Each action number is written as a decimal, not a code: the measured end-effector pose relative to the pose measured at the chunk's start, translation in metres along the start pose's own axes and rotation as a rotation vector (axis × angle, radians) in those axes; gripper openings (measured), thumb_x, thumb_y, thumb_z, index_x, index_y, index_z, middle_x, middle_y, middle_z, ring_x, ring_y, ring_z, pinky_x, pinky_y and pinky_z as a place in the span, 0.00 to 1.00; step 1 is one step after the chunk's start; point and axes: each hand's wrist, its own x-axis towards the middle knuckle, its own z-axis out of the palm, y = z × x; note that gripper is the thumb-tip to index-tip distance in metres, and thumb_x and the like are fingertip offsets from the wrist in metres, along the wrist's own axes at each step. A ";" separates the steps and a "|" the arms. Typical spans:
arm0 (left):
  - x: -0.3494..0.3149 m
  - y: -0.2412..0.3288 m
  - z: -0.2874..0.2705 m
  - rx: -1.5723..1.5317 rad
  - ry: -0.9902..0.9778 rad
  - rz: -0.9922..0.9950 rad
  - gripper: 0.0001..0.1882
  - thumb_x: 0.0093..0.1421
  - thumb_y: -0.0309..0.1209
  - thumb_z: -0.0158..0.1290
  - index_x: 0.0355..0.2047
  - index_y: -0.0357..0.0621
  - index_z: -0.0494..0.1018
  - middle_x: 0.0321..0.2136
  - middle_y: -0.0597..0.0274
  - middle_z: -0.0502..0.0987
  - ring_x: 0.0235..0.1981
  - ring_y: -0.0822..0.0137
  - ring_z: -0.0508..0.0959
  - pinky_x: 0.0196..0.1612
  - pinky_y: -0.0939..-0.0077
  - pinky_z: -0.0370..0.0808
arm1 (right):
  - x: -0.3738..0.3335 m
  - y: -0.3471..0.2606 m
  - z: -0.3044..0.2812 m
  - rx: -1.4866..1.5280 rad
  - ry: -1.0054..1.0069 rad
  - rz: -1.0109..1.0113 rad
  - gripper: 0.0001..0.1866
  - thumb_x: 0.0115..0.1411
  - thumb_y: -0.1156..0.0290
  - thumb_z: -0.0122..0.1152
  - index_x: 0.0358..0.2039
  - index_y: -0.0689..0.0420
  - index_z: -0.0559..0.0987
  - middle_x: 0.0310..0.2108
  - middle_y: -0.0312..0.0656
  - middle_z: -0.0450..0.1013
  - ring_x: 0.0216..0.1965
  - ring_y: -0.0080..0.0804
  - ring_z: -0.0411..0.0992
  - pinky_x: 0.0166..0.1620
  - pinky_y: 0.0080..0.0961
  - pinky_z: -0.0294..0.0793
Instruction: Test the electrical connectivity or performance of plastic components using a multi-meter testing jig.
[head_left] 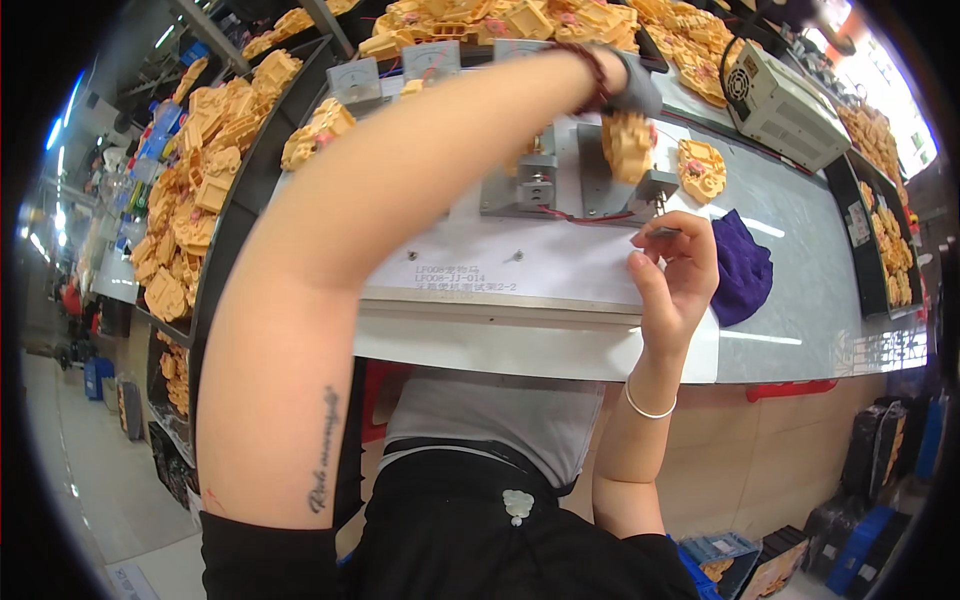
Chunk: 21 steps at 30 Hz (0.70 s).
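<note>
My left arm stretches across the bench to the far middle. The left hand (637, 88), dark grey as if gloved and partly blurred, is just above a yellow-orange plastic housing (628, 150). Its fingers are hidden, so I cannot see if it grips the housing. That housing stands at a metal test fixture (598, 185) with red wires. My right hand (685, 270) is at the near side of the fixture, just below its small metal clamp (659, 190). Its fingers are curled around a small dark piece, too small to name. Another yellow-orange housing (702, 170) lies to the right.
A purple cloth (742, 268) lies right of my right hand. At the back right stands a beige power supply box (787, 105). Panel meters (432, 60) line the back. Bins heaped with yellow-orange parts (195, 200) stand on the left, back and right.
</note>
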 end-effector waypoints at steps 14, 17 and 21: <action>-0.291 -0.035 0.027 -0.341 0.818 0.179 0.04 0.53 0.27 0.59 0.27 0.41 0.76 0.21 0.61 0.76 0.20 0.64 0.76 0.25 0.74 0.71 | -0.025 -0.013 -0.010 -0.721 -0.028 0.008 0.10 0.48 0.78 0.65 0.31 0.61 0.74 0.18 0.34 0.57 0.20 0.24 0.54 0.26 0.21 0.52; -0.320 -0.088 0.072 -0.193 0.958 -0.230 0.03 0.52 0.22 0.59 0.27 0.39 0.74 0.23 0.58 0.75 0.21 0.63 0.74 0.26 0.74 0.71 | -0.029 0.005 0.001 -0.748 0.030 -0.047 0.09 0.46 0.78 0.66 0.23 0.60 0.72 0.18 0.37 0.59 0.20 0.26 0.56 0.24 0.23 0.53; -0.314 -0.124 0.107 0.085 0.975 -0.364 0.04 0.50 0.21 0.59 0.26 0.38 0.73 0.25 0.57 0.74 0.28 0.59 0.73 0.29 0.68 0.71 | -0.026 0.002 0.013 -0.730 0.119 0.044 0.09 0.44 0.79 0.66 0.20 0.58 0.72 0.17 0.34 0.58 0.20 0.25 0.53 0.23 0.22 0.51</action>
